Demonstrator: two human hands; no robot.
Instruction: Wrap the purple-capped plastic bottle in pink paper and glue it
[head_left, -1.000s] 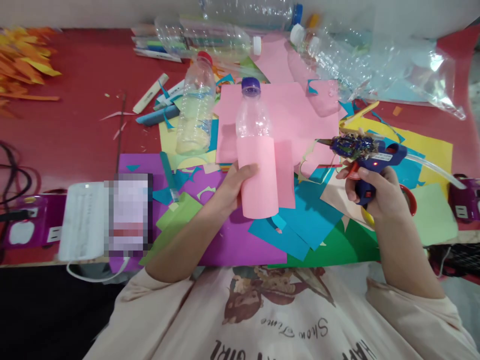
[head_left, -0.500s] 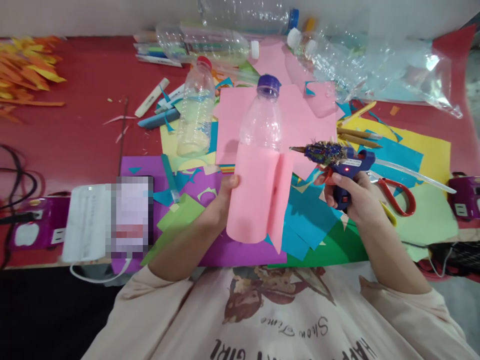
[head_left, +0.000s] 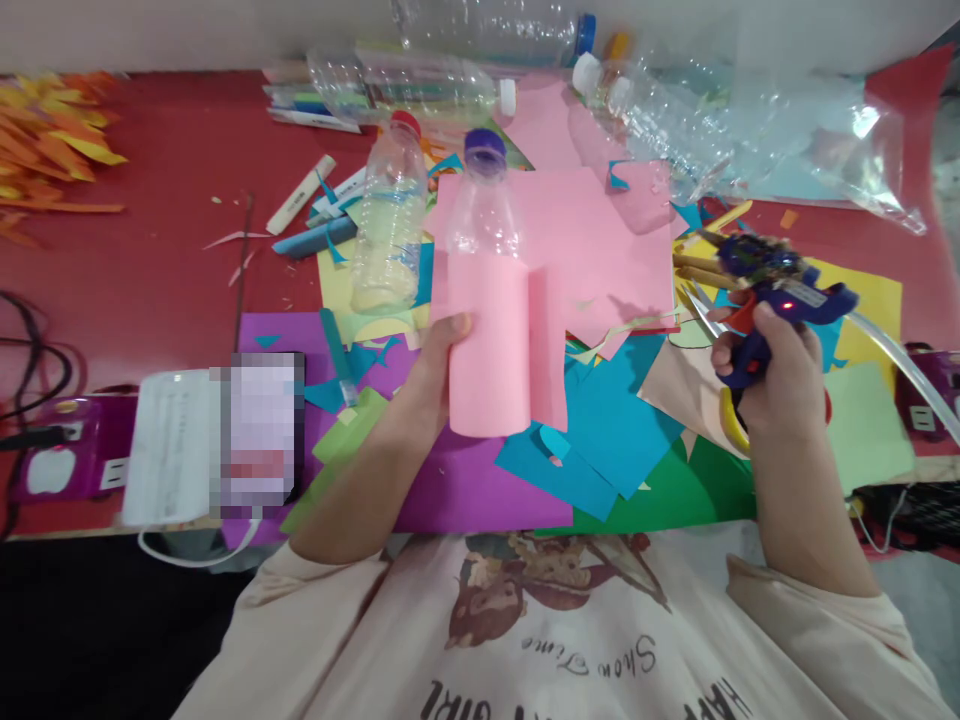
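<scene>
Pink cover: the wrap [head_left: 487, 350] hides the lower two-thirds of the bottle [head_left: 482, 215], so nothing inside that part can be seen.
Blurred: a pixelled patch [head_left: 259, 430] covers a flat thing at the near left of the surface [head_left: 172, 260]; the nozzle of the glue gun [head_left: 784, 290] is smeared and hard to make out.
Cut off: the clear glue stick [head_left: 900, 355] runs out past the right edge. The left fingers go behind the wrap, and only the thumb shows.
Half hidden: scissors [head_left: 701, 308] lie partly under the right hand [head_left: 780, 385].
Bottle: clear plastic with a purple cap [head_left: 485, 147], roughly upright, held over the coloured sheets at mid-surface, in front of a pink sheet [head_left: 600, 240].
Wrap: a pale pink paper tube round the bottle, with a loose flap [head_left: 549, 350] standing away along its right side.
Left: the left hand [head_left: 431, 365] has its grip clamped on the bottle through the left side of the wrap.
Right: the right hand's grip is closed round the blue handle of the glue gun, well right of the bottle, with a red light showing.
Near by: a spare bottle [head_left: 386, 230] with a red cap lies just far-left of the held one.
</scene>
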